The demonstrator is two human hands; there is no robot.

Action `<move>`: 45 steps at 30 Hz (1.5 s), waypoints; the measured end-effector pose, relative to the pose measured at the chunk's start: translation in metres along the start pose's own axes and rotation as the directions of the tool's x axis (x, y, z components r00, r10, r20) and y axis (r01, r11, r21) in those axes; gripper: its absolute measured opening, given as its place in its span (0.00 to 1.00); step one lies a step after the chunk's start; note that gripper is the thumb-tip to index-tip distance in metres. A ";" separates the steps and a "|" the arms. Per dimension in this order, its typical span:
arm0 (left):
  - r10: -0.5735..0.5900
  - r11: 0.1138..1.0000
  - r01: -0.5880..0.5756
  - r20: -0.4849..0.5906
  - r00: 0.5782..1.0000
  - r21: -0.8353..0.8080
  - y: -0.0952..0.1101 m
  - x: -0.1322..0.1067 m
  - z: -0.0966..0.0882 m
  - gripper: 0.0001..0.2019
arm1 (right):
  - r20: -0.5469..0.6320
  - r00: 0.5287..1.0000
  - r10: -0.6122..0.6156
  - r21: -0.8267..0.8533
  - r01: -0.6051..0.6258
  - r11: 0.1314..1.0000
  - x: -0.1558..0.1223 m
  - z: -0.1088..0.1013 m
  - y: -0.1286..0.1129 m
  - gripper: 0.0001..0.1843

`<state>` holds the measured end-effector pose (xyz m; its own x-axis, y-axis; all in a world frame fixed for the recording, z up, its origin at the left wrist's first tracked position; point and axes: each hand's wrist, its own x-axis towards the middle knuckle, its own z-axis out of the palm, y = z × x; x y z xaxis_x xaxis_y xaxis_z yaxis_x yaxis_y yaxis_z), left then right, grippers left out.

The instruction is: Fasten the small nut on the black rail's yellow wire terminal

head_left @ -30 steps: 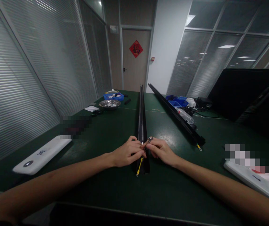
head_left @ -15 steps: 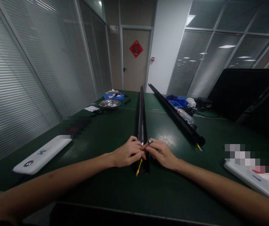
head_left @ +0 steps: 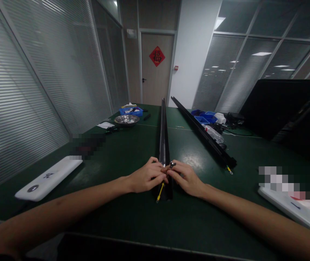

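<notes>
A long black rail (head_left: 163,137) lies on the dark green table (head_left: 122,152), running away from me. Both hands meet at its near end. My left hand (head_left: 145,177) is closed, its fingertips pinched on the rail's top. My right hand (head_left: 186,177) is closed too, pinching a small shiny metal piece (head_left: 172,164) just above the rail. A short yellow wire (head_left: 159,191) with a ring lug hangs out of the rail's near end, below my fingers.
A second black rail (head_left: 202,132) lies to the right, a yellow lug at its tip. White flat panels sit at left (head_left: 47,177) and right (head_left: 293,210). Farther back are a steel bowl (head_left: 126,120), blue bins (head_left: 205,117), a plastic bottle (head_left: 214,133), a black monitor (head_left: 285,105).
My right hand has turned slightly, bringing the small metal piece a little lower and closer to my left fingertips. The rail and the left hand stay where they were.
</notes>
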<state>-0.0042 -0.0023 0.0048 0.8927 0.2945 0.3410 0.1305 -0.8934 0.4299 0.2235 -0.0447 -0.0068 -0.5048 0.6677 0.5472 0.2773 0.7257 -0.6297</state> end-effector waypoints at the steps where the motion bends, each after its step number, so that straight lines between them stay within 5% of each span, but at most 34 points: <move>1: 0.000 1.000 0.000 0.003 1.000 -0.001 0.000 0.000 0.000 0.18 | 0.004 1.000 0.005 0.006 -0.005 1.000 0.000 0.000 0.000 0.15; 12: -0.018 1.000 0.018 0.013 1.000 -0.001 -0.002 0.000 0.000 0.19 | 0.002 0.997 0.083 0.083 -0.083 0.993 0.001 -0.001 0.006 0.17; 18: -0.067 0.996 0.067 0.011 0.998 -0.057 -0.005 0.000 -0.001 0.20 | 0.004 0.970 0.242 0.137 -0.241 0.961 0.016 -0.011 -0.003 0.15; 22: -0.089 0.992 0.090 0.010 0.996 -0.083 -0.005 0.001 -0.002 0.21 | 0.259 0.957 0.131 -0.122 -0.102 0.987 0.045 -0.041 -0.021 0.09; 27: -0.102 0.990 0.103 0.016 0.995 -0.097 -0.003 0.001 -0.003 0.21 | 0.356 0.933 0.061 -0.314 0.058 0.948 0.071 -0.062 -0.039 0.04; 45: -0.099 0.990 0.099 0.003 0.995 -0.098 -0.004 0.001 -0.002 0.23 | 0.287 0.958 0.007 -0.320 0.089 0.943 0.072 -0.046 -0.041 0.09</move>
<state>-0.0048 0.0024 0.0053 0.8768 0.3807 0.2938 0.1758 -0.8223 0.5412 0.2134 -0.0183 0.0841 -0.7164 0.5969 0.3612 0.4783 0.7971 -0.3686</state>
